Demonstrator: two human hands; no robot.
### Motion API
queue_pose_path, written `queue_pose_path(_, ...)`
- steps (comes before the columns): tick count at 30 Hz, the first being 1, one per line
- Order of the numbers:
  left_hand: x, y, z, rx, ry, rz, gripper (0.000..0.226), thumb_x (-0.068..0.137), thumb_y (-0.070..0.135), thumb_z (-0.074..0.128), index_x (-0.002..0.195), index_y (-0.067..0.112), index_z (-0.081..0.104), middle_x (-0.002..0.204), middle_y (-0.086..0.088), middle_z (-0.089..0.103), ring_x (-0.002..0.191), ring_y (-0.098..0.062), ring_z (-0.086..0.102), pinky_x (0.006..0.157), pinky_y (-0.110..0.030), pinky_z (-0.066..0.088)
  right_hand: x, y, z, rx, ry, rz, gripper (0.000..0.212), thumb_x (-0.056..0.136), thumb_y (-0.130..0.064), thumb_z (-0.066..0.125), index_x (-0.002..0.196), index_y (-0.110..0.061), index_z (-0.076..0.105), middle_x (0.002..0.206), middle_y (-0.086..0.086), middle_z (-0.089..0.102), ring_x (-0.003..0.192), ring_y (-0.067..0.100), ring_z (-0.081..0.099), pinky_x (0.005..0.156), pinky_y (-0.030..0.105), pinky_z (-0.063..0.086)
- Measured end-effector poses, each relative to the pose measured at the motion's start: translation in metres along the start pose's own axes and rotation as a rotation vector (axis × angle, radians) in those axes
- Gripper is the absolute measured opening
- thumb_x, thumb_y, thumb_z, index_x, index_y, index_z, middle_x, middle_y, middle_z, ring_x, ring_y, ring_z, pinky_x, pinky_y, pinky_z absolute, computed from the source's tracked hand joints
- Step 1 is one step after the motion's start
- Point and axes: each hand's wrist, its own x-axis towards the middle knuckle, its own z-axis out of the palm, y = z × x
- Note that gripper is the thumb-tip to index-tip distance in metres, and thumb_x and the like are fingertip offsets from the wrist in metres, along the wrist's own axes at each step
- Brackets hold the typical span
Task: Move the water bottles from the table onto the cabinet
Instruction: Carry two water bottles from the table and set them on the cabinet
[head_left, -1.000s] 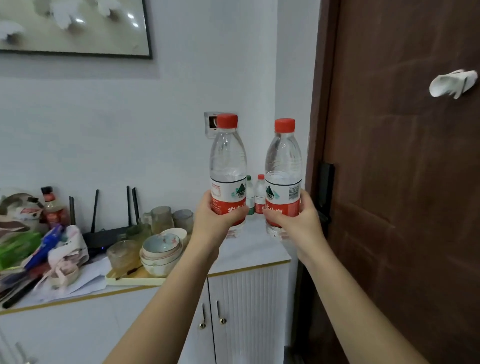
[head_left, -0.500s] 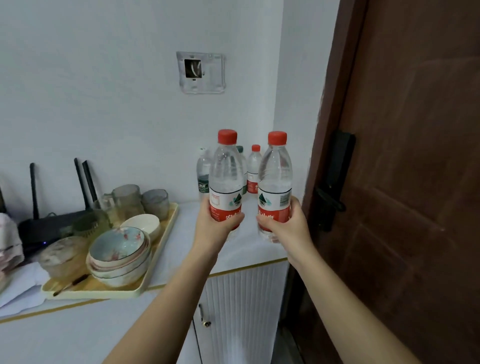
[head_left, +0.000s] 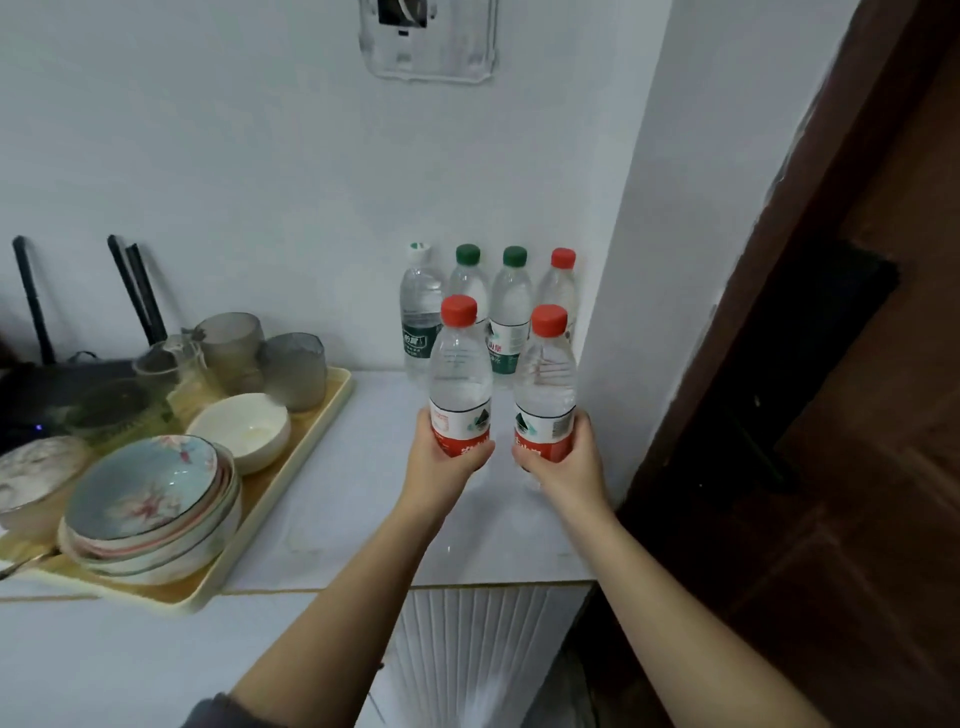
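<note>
My left hand (head_left: 445, 465) grips a clear red-capped water bottle (head_left: 460, 364) by its red label. In my right hand (head_left: 566, 462) is a second red-capped bottle (head_left: 545, 374), held the same way. Both stand upright, side by side, just over the white cabinet top (head_left: 363, 493) near its right end; whether they touch it I cannot tell. Behind them, against the wall, stands a row of several bottles (head_left: 421, 306): one white-capped, two green-capped, one red-capped.
A yellow tray (head_left: 291, 473) on the left carries stacked bowls (head_left: 150, 499), a white bowl (head_left: 241, 426) and grey cups (head_left: 296, 369). A black router (head_left: 62, 374) with antennas sits behind it. A white wall corner (head_left: 623, 312) and brown door (head_left: 857, 415) close the right side.
The view has come closer and tilted down. Both hands have carried the bottles forward and lower, over the cabinet top, near the row at the wall.
</note>
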Motion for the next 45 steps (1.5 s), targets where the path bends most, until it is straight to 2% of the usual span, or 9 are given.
queue_pose_path(5, 0.022, -0.018, 0.007, 0.062, -0.017, 0.007, 0.056, 0.075, 0.001, 0.076, 0.119, 0.015, 0.045, 0.106, -0.002, 0.063, 0.093, -0.013, 0.063, 0.076, -0.024, 0.054, 0.019, 0.018, 0.009, 0.019, 0.006, 0.041, 0.062, 0.07, -0.002, 0.082, 0.12, -0.019, 0.052, 0.111, 0.0, 0.067, 0.097, 0.017, 0.068, 0.078, 0.038, 0.059)
queue_pose_path(10, 0.042, -0.027, 0.011, 0.072, -0.043, 0.032, 0.055, 0.076, 0.001, 0.076, 0.119, 0.014, 0.045, 0.107, -0.002, 0.063, 0.095, -0.014, 0.063, 0.083, -0.03, 0.055, 0.036, 0.029, 0.016, 0.039, 0.033, 0.043, 0.066, 0.069, -0.001, 0.084, 0.122, -0.018, 0.05, 0.113, 0.004, 0.067, 0.1, 0.02, 0.068, 0.083, 0.044, 0.058)
queue_pose_path(14, 0.054, -0.034, 0.012, 0.075, -0.081, 0.051, 0.058, 0.076, 0.003, 0.077, 0.122, 0.012, 0.042, 0.11, -0.006, 0.062, 0.097, -0.014, 0.062, 0.084, -0.031, 0.055, 0.048, 0.032, 0.02, 0.043, 0.013, 0.026, 0.067, 0.07, -0.002, 0.084, 0.125, -0.015, 0.05, 0.117, 0.002, 0.066, 0.104, 0.014, 0.066, 0.089, 0.034, 0.056)
queue_pose_path(20, 0.056, -0.043, -0.003, 0.303, -0.148, 0.077, 0.064, 0.075, 0.007, 0.079, 0.124, 0.025, 0.041, 0.11, 0.019, 0.053, 0.101, 0.002, 0.055, 0.076, -0.004, 0.043, 0.051, 0.044, 0.012, -0.027, -0.04, 0.01, 0.071, 0.069, -0.003, 0.085, 0.127, -0.024, 0.049, 0.119, -0.005, 0.064, 0.11, 0.01, 0.064, 0.091, 0.021, 0.052)
queue_pose_path(25, 0.069, -0.046, -0.004, 0.441, -0.093, 0.092, 0.063, 0.067, 0.015, 0.086, 0.121, 0.02, 0.054, 0.109, 0.011, 0.061, 0.1, -0.008, 0.058, 0.086, -0.022, 0.047, 0.049, 0.054, 0.011, -0.163, 0.077, -0.046, 0.066, 0.065, -0.024, 0.09, 0.12, -0.025, 0.053, 0.119, -0.002, 0.065, 0.107, 0.013, 0.065, 0.091, 0.031, 0.055)
queue_pose_path(29, 0.091, -0.038, 0.013, 0.441, -0.088, 0.093, 0.057, 0.067, 0.013, 0.085, 0.116, 0.017, 0.057, 0.109, 0.005, 0.066, 0.095, -0.009, 0.06, 0.08, -0.017, 0.043, 0.063, 0.048, 0.017, -0.264, 0.179, -0.121, 0.063, 0.068, -0.022, 0.089, 0.124, -0.012, 0.061, 0.113, -0.002, 0.056, 0.101, 0.011, 0.059, 0.08, -0.001, 0.039)
queue_pose_path(31, 0.101, -0.037, 0.022, 0.44, -0.077, 0.098, 0.055, 0.068, 0.011, 0.085, 0.115, 0.016, 0.057, 0.108, 0.002, 0.067, 0.093, -0.011, 0.061, 0.076, -0.015, 0.041, 0.073, 0.046, 0.018, -0.276, 0.217, -0.139, 0.059, 0.068, -0.019, 0.088, 0.12, -0.011, 0.062, 0.11, -0.001, 0.056, 0.097, 0.01, 0.057, 0.075, -0.005, 0.035)
queue_pose_path(38, 0.124, -0.035, 0.046, 0.427, -0.038, 0.086, 0.057, 0.069, 0.013, 0.085, 0.116, 0.01, 0.051, 0.108, 0.0, 0.063, 0.09, -0.009, 0.055, 0.077, -0.022, 0.041, 0.1, 0.05, 0.019, -0.256, 0.34, -0.143, 0.053, 0.064, -0.018, 0.09, 0.103, -0.026, 0.055, 0.103, -0.004, 0.058, 0.092, 0.018, 0.063, 0.082, 0.042, 0.056)
queue_pose_path(45, 0.137, -0.035, 0.059, 0.506, -0.026, 0.116, 0.053, 0.067, 0.016, 0.086, 0.106, 0.009, 0.051, 0.106, -0.004, 0.051, 0.089, -0.015, 0.049, 0.076, -0.022, 0.038, 0.115, 0.052, 0.016, -0.271, 0.391, -0.147, 0.055, 0.066, -0.014, 0.089, 0.113, -0.01, 0.06, 0.108, -0.005, 0.05, 0.095, 0.022, 0.063, 0.085, 0.042, 0.055)
